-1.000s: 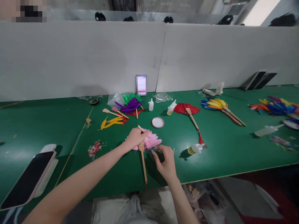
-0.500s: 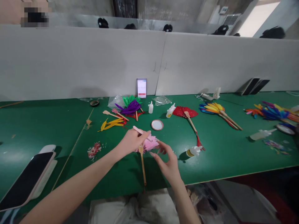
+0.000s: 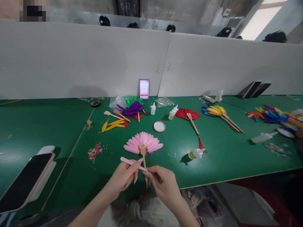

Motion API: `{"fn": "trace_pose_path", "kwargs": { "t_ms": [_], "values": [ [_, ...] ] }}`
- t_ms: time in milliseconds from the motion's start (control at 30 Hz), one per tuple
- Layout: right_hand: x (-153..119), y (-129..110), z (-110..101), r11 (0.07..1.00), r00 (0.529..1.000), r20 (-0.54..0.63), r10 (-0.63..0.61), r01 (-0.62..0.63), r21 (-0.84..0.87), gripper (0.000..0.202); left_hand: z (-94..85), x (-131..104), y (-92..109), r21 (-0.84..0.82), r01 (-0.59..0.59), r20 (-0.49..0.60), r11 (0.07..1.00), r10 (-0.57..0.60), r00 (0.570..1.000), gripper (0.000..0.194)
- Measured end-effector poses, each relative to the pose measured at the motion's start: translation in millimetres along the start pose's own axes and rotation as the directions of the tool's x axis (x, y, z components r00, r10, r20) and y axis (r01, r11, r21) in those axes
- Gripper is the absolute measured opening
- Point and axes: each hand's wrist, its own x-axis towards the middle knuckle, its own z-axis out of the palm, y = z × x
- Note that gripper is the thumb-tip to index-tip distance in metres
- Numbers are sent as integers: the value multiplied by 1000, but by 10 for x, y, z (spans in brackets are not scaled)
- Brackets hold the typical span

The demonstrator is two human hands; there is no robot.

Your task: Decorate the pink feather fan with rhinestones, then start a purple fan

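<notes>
A pink feather fan [image 3: 143, 142] lies on the green table, its wooden handle [image 3: 144, 162] pointing toward me and its centre dotted with small pale pieces. My left hand [image 3: 126, 173] is closed on a pink pen-like tool [image 3: 126, 160], held slanting over the handle. At the tool's right tip, the fingers of my right hand [image 3: 162, 180] are pinched together; anything between them is too small to make out. Beyond the fan stands a shallow white dish [image 3: 159, 126] with a red rim. Red and white bits [image 3: 95, 151] are scattered at the left.
Glue bottles [image 3: 196, 154], [image 3: 173, 112] and a small white bottle [image 3: 153, 109] are around the fan. Farther back lie purple feathers [image 3: 132, 108], yellow feathers [image 3: 113, 125], a red fan [image 3: 188, 114] and a multicoloured fan [image 3: 216, 110]. A large phone [image 3: 27, 179] is at left.
Both hands have moved down toward me, off the pink feathers and over the handle, uncovering the fan. The tool moved with my left hand, and my right fingers have closed together.
</notes>
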Motion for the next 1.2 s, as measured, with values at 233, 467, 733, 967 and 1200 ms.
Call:
{"fn": "trace_pose_path", "kwargs": {
  "t_ms": [233, 467, 733, 967, 1200],
  "values": [
    [136, -130, 98, 978, 992, -112, 56, -32, 206, 13, 175, -65, -164, -511, 54, -36, 858, -84, 996, 47],
    [195, -185, -14, 986, 936, -350, 27, 32, 161, 10, 146, -208, -10, -612, -92, -121, 785, 22, 992, 45],
    [218, -367, -170, 962, 999, -26, 45, -37, 270, 19, 121, -462, 126, -624, -65, -55, 779, 39, 998, 47],
    [71, -521, -133, 914, 988, 122, 93, -133, 382, 22, 182, -597, 5, -586, -140, -145, 798, 66, 987, 45],
    [-136, -659, -144, 844, 965, 227, 131, -228, 486, 32, 264, -782, -220, -338, -255, -230, 906, 183, 956, 47]
  ]
}}
